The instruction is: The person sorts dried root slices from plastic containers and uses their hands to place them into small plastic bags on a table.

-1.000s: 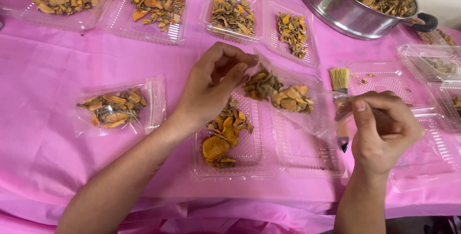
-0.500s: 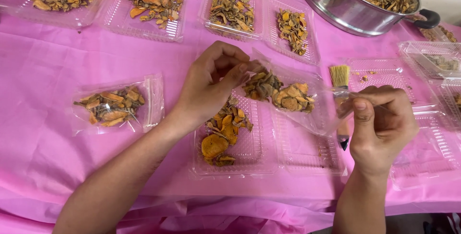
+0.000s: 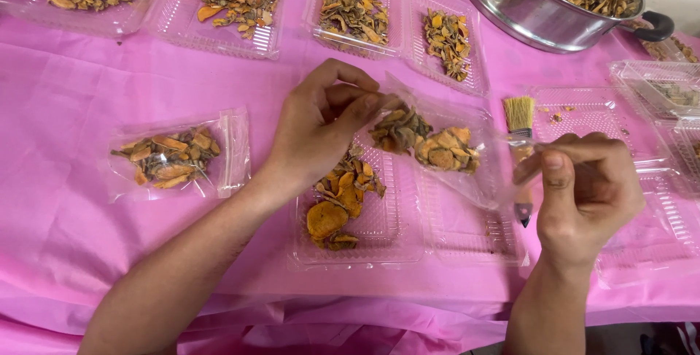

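Head view, looking down on a surface [image 3: 87, 253] covered in pink cloth.

Left hand [image 3: 317, 133]: forearm enters from the near left corner and runs up toward the middle. Wrist slightly bent, back of hand toward the camera, fingers curled. Thumb and forefinger are pinched shut on the left end of a clear plastic bag [image 3: 437, 147].

Right hand [image 3: 583, 194]: forearm rises almost straight up from the near edge, right of centre. Hand in a loose fist, thumb on top pointing left, pinching the right end of the same bag. The film is thin and glares there, so the exact pinch point is uncertain.

Bag: stretched between the two hands, lifted off the surface, sagging in the middle. It holds dried yellow-brown root slices [image 3: 426, 143], bunched toward the left half.

Below the bag: an open clear tray [image 3: 364, 246] near the middle of the near edge, with orange slices piled in its left half. Its hinged other half to the right is bare.

A small brush [image 3: 519, 118] with pale bristles lies just right of the bag, handle running toward the right hand and partly hidden behind it.

Left side of the surface: a filled bag [image 3: 175, 157], lying flat, well apart from the hands.

Far edge: a row of open trays [image 3: 168, 23] with more slices. Far right corner: a metal pot [image 3: 539, 12], filled with the same material. Right edge: more clear trays [image 3: 656, 92].
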